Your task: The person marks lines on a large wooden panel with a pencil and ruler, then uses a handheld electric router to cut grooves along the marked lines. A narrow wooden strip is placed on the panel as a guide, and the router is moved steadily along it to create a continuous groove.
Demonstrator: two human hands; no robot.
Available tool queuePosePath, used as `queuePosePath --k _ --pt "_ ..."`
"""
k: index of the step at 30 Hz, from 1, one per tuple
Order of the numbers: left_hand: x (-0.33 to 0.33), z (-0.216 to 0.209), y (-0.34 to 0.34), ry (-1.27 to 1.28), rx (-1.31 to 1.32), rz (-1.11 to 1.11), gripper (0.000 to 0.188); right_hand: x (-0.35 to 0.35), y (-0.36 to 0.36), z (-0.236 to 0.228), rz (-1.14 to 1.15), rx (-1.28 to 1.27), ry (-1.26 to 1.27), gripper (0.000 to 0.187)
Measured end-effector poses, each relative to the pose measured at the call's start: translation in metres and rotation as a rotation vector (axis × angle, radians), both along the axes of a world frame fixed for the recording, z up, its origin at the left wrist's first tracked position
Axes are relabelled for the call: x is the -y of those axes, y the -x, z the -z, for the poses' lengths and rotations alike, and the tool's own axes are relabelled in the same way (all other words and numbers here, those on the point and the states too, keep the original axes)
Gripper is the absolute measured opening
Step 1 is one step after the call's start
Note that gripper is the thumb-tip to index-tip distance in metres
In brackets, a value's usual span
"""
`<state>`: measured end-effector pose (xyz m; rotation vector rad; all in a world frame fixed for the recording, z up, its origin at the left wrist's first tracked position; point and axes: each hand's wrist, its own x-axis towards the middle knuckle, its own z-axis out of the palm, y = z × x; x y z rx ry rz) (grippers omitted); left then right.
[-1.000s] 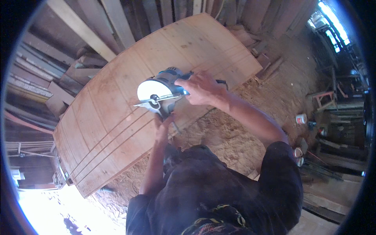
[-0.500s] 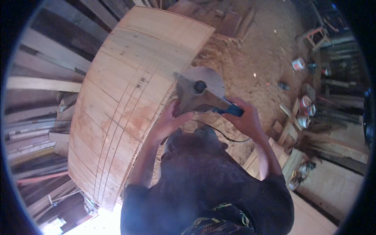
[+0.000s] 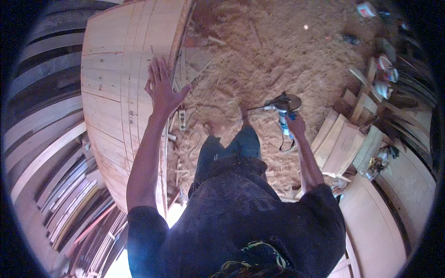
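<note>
My left hand (image 3: 162,88) lies with fingers spread on the large planked wooden panel (image 3: 106,83), close to its right edge. Pencil-like lines and dark nail marks run along the panel's pale boards. Off to the right, my right hand (image 3: 295,126) grips the blue body of an angle grinder (image 3: 283,116). Its round disc (image 3: 293,101) faces away from me, and a side handle sticks out to the left. The tool hangs in the air over the sawdust-covered floor.
Loose boards and offcuts (image 3: 336,143) lie on the right. Several white and red buckets (image 3: 384,88) stand beyond them. Stacked planks (image 3: 60,134) fill the left side. Sawdust (image 3: 259,55) covers the floor around my feet.
My left hand has let go of the grinder and moved onto the panel. My right hand has carried the grinder down and to the right, away from the panel edge. The view has shifted.
</note>
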<state>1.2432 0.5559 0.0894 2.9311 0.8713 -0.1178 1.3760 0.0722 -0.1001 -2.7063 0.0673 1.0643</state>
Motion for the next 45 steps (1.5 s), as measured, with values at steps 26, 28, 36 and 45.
queuePosePath --k 26,28,36,45 --pt "-0.011 0.033 0.001 -0.154 0.100 -0.061 0.096 0.018 0.006 0.452 0.574 -0.244 -0.442 0.095" --pt "-0.001 0.026 -0.001 -0.219 0.039 -0.085 0.094 -0.007 0.015 0.436 0.502 -0.316 -0.489 0.084" --pt "0.005 0.020 0.028 -0.263 0.095 -0.106 0.097 -0.020 0.024 0.257 0.444 -0.488 -0.592 0.045" --pt "0.003 0.031 0.010 -0.113 0.206 -0.119 0.092 -0.029 -0.055 0.032 0.733 -0.296 -0.605 0.049"
